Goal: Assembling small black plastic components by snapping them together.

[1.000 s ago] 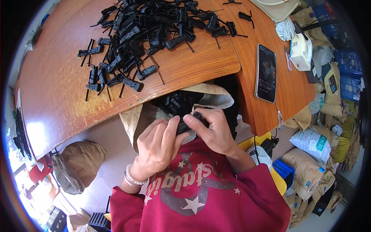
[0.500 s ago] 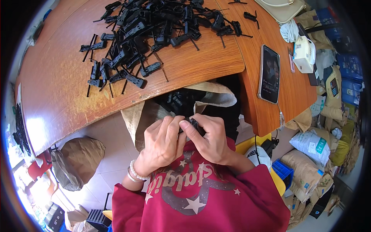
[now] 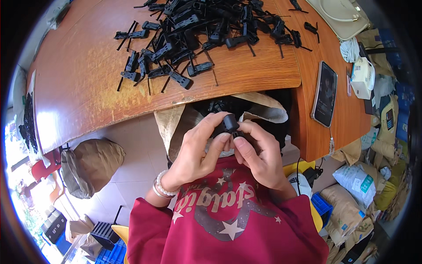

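We pinch a small black plastic part (image 3: 229,123) between our left hand (image 3: 198,152) and right hand (image 3: 259,154), just above the open sack (image 3: 176,123). Beyond, a pile of black parts (image 3: 198,31) covers the wooden table (image 3: 79,83); a phone (image 3: 325,93) lies right.

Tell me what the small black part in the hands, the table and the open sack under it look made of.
Small black part: probably moulded plastic, matte with a dull sheen. Table: wood or wood veneer, orange-brown with visible grain and worn pale patches, glossy. Open sack: tan, creased and folded at the rim, likely paper or woven fabric.
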### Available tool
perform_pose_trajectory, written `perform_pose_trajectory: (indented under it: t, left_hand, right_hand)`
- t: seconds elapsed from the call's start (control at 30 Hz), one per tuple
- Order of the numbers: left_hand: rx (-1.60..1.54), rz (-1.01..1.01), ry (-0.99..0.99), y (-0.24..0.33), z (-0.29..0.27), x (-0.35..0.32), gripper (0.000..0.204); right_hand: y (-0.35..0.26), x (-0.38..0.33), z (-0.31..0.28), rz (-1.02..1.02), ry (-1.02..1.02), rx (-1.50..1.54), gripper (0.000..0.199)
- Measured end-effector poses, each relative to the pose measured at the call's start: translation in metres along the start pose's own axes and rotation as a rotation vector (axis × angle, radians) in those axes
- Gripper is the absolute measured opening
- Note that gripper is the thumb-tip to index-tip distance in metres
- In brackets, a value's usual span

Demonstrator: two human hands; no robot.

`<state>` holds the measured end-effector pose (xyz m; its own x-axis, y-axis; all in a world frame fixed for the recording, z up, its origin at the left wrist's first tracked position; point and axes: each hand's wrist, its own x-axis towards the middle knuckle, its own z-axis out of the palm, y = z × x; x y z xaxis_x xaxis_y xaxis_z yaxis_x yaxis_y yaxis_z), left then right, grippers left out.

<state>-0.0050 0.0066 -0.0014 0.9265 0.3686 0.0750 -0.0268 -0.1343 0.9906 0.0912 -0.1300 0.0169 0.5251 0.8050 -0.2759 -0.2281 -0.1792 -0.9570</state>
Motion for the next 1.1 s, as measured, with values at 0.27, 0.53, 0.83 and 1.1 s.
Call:
perform_pose_trajectory:
  t: [0.27, 0.53, 0.83, 1.1]
  left_hand:
    - [0.273, 0.241, -0.003, -0.004, 0.0, 0.0, 0.036]
    - [0.156, 0.027, 0.039, -0.012, -0.007, -0.006, 0.032]
    - [0.373, -0.06, 0.074, -0.017, -0.02, -0.013, 0.023]
    - [0.347, 0.044, 0.216, -0.031, -0.015, -0.005, 0.045]
  right_hand:
    - [-0.003, 0.0, -0.002, 0.029, -0.017, 0.0, 0.02]
    - [0.013, 0.02, 0.004, -0.485, 0.037, -0.403, 0.022]
    - [0.016, 0.117, 0.008, -0.595, 0.266, -0.91, 0.026]
    - [0.03, 0.077, -0.009, -0.513, 0.293, -0.465, 0.02]
